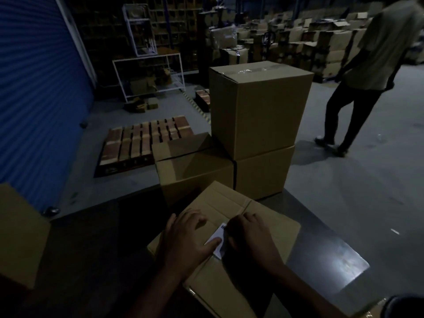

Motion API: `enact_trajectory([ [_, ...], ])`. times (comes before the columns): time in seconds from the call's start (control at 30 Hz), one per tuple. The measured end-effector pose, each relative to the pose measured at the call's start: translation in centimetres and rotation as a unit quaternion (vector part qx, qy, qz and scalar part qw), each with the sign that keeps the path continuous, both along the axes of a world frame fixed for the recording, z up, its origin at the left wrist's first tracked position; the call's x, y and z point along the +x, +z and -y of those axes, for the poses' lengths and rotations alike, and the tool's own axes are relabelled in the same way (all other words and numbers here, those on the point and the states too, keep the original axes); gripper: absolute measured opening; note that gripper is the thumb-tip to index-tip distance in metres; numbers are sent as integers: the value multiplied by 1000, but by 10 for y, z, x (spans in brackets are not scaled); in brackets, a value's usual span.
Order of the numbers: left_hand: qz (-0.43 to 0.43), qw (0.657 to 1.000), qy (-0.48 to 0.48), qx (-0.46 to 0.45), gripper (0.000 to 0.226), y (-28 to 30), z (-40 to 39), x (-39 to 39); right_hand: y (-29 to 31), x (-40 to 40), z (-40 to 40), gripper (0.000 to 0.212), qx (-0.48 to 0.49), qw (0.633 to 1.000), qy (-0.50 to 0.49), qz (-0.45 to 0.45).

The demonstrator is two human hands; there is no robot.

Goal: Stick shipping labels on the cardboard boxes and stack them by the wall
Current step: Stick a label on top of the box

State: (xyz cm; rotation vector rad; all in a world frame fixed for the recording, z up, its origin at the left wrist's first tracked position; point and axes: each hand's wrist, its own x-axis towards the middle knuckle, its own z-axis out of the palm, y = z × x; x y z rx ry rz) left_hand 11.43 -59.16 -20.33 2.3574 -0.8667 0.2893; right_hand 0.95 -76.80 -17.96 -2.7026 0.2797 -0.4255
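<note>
A cardboard box [231, 207] lies on a dark table [96, 244] right in front of me. A white shipping label [218, 239] lies on its top, mostly hidden between my hands. My left hand [185, 239] rests flat on the box with its thumb pressing the label's near corner. My right hand [250, 237] covers the label's right side, fingers bent down onto it. Beyond the table stand three sealed boxes: a low one [195, 171], another low one [261, 173] and a tall one [259, 109] stacked on that.
Another cardboard box [18, 230] sits at the table's left edge. A blue roller shutter [39, 99] fills the left. A pallet of brown packs [142, 141] lies on the floor. A person [364, 72] walks at the right. Stacked cartons [298, 42] and white racks [149, 74] stand behind.
</note>
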Motion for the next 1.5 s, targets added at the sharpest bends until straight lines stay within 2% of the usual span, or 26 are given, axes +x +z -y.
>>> enact_trajectory([
  [0.07, 0, 1000, 2, -10, 54, 2, 0, -1, -3, 0, 0, 34, -6, 1000, 13, -2],
  [0.2, 0, 1000, 6, -18, 51, 6, -1, -4, -3, 3, 3, 23, 28, 1000, 3, -1],
  [0.3, 2, 999, 9, -32, 51, 9, -2, -6, -7, 3, 2, 31, 4, 1000, 21, 9],
  [0.4, -1, 999, 8, -37, 52, 10, -3, -7, -11, 6, 3, 18, 0, 1000, 16, -2],
  [0.47, 0, 999, 7, -41, 51, 11, -2, -6, -14, 6, 5, 18, 8, 1000, -2, -5],
  [0.57, -7, 999, 6, -39, 50, 10, -1, -5, -16, 3, 6, 32, -20, 1000, -4, 6],
  [0.6, -8, 999, 7, -39, 50, 9, -1, -4, -14, 2, 5, 31, -16, 1000, -1, 10],
  [0.67, -10, 999, 6, -36, 50, 8, -1, -4, -9, 1, 5, 14, 2, 1000, -9, 13],
  [0.73, -12, 999, 4, -46, 50, 7, -1, -4, -11, -1, 7, 11, 0, 1000, -26, 16],
  [1.17, 1, 999, -8, -45, 47, -2, 2, -1, 1, 5, -4, 25, -31, 997, -72, -9],
  [1.27, 2, 999, -8, -35, 47, -1, 2, -2, -6, 6, -6, 26, -72, 995, -63, -21],
  [1.4, 1, 1000, -11, -24, 42, -1, 3, -2, 0, 8, -9, 27, -31, 997, -63, -15],
  [1.5, 1, 1000, -15, -19, 40, -1, 3, -2, 1, 8, -11, 33, -47, 997, -60, -13],
])
